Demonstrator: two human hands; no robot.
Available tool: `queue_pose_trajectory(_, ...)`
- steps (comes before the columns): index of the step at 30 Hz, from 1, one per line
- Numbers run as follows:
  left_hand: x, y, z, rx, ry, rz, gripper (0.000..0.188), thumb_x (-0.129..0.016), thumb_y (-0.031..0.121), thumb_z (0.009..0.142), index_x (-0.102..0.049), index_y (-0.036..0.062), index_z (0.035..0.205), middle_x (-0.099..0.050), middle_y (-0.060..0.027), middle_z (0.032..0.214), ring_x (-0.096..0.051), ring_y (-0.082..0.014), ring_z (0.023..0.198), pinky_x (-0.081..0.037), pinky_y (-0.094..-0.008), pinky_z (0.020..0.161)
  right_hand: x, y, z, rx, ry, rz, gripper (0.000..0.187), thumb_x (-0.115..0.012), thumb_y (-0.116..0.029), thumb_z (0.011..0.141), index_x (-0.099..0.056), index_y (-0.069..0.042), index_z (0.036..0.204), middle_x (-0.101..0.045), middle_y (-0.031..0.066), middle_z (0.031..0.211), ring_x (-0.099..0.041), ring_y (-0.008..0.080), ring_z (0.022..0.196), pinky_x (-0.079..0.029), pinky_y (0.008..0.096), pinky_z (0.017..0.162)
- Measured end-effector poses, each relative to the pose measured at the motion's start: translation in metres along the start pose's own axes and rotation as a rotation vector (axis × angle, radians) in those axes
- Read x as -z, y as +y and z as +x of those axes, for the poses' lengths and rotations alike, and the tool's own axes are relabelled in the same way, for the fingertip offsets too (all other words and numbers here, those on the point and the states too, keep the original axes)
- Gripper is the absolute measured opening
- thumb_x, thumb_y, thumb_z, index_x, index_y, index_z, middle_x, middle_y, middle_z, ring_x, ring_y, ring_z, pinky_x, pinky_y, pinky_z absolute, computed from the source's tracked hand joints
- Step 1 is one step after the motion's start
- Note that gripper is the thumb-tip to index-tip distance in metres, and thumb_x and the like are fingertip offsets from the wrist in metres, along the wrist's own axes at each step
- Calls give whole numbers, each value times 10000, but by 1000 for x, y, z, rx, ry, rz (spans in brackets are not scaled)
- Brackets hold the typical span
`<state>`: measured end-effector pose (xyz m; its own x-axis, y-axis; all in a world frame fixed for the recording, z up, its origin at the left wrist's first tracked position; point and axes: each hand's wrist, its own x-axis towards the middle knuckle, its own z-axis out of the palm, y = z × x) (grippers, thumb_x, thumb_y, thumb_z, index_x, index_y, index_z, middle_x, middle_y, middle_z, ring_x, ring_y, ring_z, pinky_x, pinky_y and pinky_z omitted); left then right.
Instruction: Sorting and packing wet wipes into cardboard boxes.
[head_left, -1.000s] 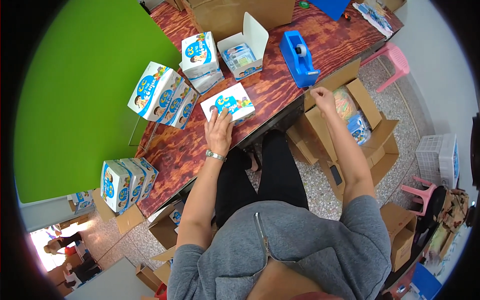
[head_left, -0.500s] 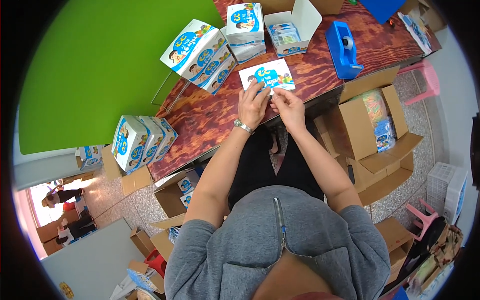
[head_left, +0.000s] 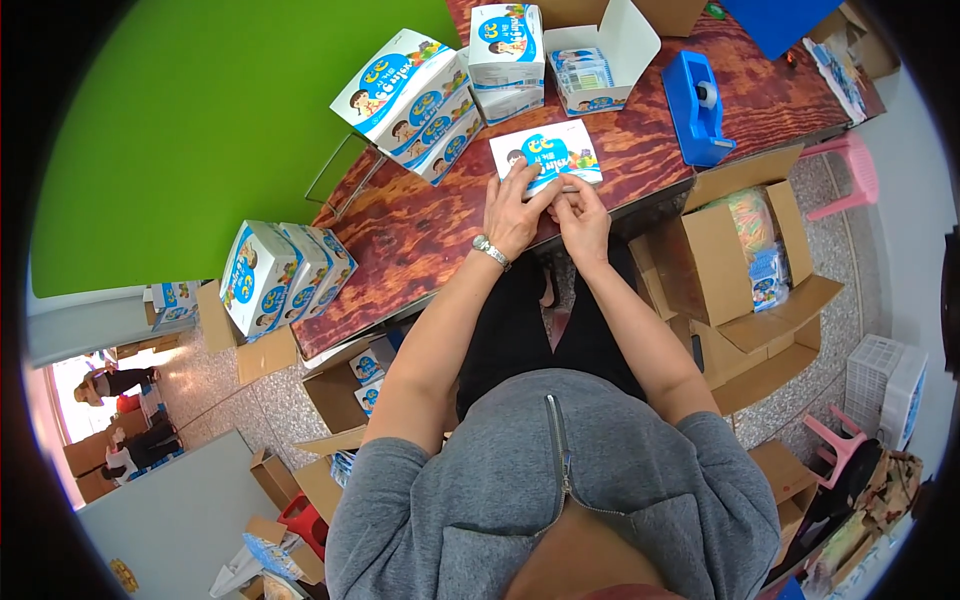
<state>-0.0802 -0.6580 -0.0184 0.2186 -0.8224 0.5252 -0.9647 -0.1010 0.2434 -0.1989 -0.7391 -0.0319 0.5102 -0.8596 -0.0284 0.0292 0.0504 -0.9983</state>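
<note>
left hand (head_left: 517,212) — right hand (head_left: 583,217) | both pinch flat glossy carton (head_left: 545,155) | grained wooden table (head_left: 420,235)

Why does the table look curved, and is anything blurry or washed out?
Head view: the fisheye lens bends the table edge and leaves black corners; the middle is sharp, with both hands and the flat box crisp; light is even, with soft shadows; the doorway at lower left is washed out.
</note>
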Motion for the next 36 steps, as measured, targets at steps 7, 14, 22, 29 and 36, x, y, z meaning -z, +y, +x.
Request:
queue_pose_trajectory(7, 2, 2, 2, -8, -21, 59, 431, -634, 104, 849, -645, 234, 1261, -581, -88, 1305, -537, -300, 1265, -427, -478, 909, -1, -2, -4, 93, 89, -278, 549, -656, -167, 941, -413, -148, 1434, -692, 109, 741, -692, 222, 678, -526, 359, 622)
queue_pose_trajectory(14, 9, 1, 14, 110, -29, -64, 500, -687, 169, 853, -569, 105, 1334, -559, -141, 1286, -514, -342, 1248, -434, -506, 959, 31, -12, 9, 124, -19, -720, 772, -665, -275, 901, -259, -172, 1549, -677, 129, 861, -678, 336, 795, -520, 473, 667)
queue_pose_trajectory(22, -2, 20, 13, 623, 23, -519, 956, -747, 319, 831, -194, 14, 1548, -219, -377, 1530, -229, -504, 1443, -303, -477, 1144, 49, -14, 26, 257, -42, -449, 539, -644, -206, 955, -464, -15, 1426, -620, 179, 1245, -653, 218, 1032, -532, 324, 849)
queue_pose_trajectory(29, 161, 31, 49, 406, 456, -224, 694, -665, 100, 885, -340, -1, 1490, -245, -343, 1538, -412, -482, 1351, -465, -457, 1017, -36, -170, 51, 602, -143, -349, 474, -596, -207, 999, -486, -5, 1413, -637, 147, 1234, -611, 204, 1099, -492, 338, 915)
queue_pose_trajectory(36, 186, -51, 80, 415, 513, -48, 569, -654, 170, 894, -467, -13, 1400, -329, -397, 1452, -485, -513, 1251, -467, -464, 1007, -127, -163, 133, 606, -221, -308, 562, -627, -382, 958, -514, -42, 1391, -690, 148, 1110, -662, 234, 1009, -505, 346, 881)
